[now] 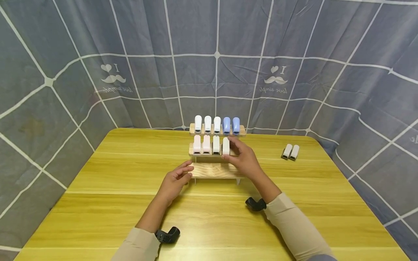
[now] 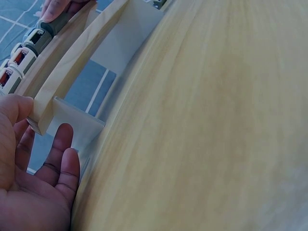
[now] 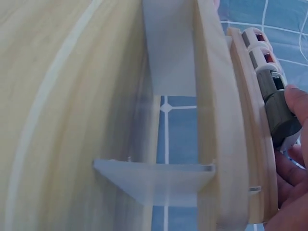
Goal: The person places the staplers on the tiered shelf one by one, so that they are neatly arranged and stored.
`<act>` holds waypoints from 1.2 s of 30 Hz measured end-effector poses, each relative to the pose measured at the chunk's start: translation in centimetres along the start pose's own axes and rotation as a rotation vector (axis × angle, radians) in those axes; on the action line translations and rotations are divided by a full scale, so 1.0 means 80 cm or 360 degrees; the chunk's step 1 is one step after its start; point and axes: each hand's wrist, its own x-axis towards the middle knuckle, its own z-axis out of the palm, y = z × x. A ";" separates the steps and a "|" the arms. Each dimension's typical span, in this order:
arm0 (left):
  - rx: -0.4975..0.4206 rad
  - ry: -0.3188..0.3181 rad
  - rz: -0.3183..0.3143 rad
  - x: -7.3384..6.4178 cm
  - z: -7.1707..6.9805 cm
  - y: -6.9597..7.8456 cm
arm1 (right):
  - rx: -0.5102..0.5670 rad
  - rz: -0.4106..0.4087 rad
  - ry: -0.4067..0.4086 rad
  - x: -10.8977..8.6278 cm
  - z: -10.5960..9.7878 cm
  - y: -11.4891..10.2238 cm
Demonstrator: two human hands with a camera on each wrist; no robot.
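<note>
A three-tier wooden rack (image 1: pixel 213 170) with clear supports stands in the middle of the table. My right hand (image 1: pixel 243 156) pinches the rightmost small stapler (image 1: pixel 226 145) on the middle tier, a white one whose dark grey underside (image 3: pixel 281 118) shows in the right wrist view. Left of it stand another white stapler (image 1: pixel 216 145) and two pink staplers (image 1: pixel 201 145). At the left end of the lowest board, my left hand (image 1: pixel 173 183) pinches the corner between thumb and forefinger. In the left wrist view, the other fingers (image 2: pixel 60 144) hang loose beside the clear support.
Along the top tier stand several white staplers (image 1: pixel 207 124) and two blue staplers (image 1: pixel 231 125). Two more white staplers (image 1: pixel 290 152) lie side by side on the table (image 1: pixel 130 181), toward the right. A grey checked curtain (image 1: pixel 196 76) surrounds the table's back and sides.
</note>
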 end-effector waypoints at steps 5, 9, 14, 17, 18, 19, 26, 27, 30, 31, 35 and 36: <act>-0.0005 -0.0009 -0.0002 0.001 0.000 -0.001 | -0.0027 -0.0031 0.0006 -0.003 0.002 0.002; -0.0005 -0.0008 -0.0009 0.001 0.000 -0.001 | -0.0015 -0.0048 0.0013 -0.004 0.003 0.004; 0.0002 -0.0003 -0.0011 0.001 -0.001 0.000 | -0.0010 -0.0096 0.0035 -0.004 0.005 0.006; 0.0001 -0.0012 -0.0008 0.001 -0.001 0.000 | -0.0047 -0.0115 0.0053 -0.004 0.007 0.008; 0.0001 -0.0017 -0.0001 0.001 -0.001 0.000 | -0.0062 -0.0123 0.0059 -0.004 0.008 0.008; -0.0002 -0.0020 -0.0002 0.001 -0.002 0.000 | -0.0073 -0.0132 0.0066 -0.004 0.008 0.008; 0.0005 -0.0011 -0.0003 0.000 0.000 0.001 | -0.0144 -0.0173 0.0110 -0.004 0.011 0.009; 0.0007 -0.0007 -0.0006 0.000 0.000 0.001 | -0.0153 -0.0177 0.0116 -0.004 0.012 0.010; 0.0012 0.0004 -0.0008 0.000 0.000 0.002 | -0.0168 -0.0192 0.0132 -0.004 0.013 0.011; 0.0012 0.0008 -0.0010 0.000 0.000 0.002 | -0.0174 -0.0202 0.0139 -0.004 0.014 0.011; 0.0016 0.0010 -0.0004 0.000 0.000 0.001 | -0.0194 -0.0243 0.0172 -0.003 0.015 0.012; 0.0011 0.0008 -0.0002 0.000 0.000 0.001 | -0.0199 -0.0248 0.0178 -0.003 0.015 0.012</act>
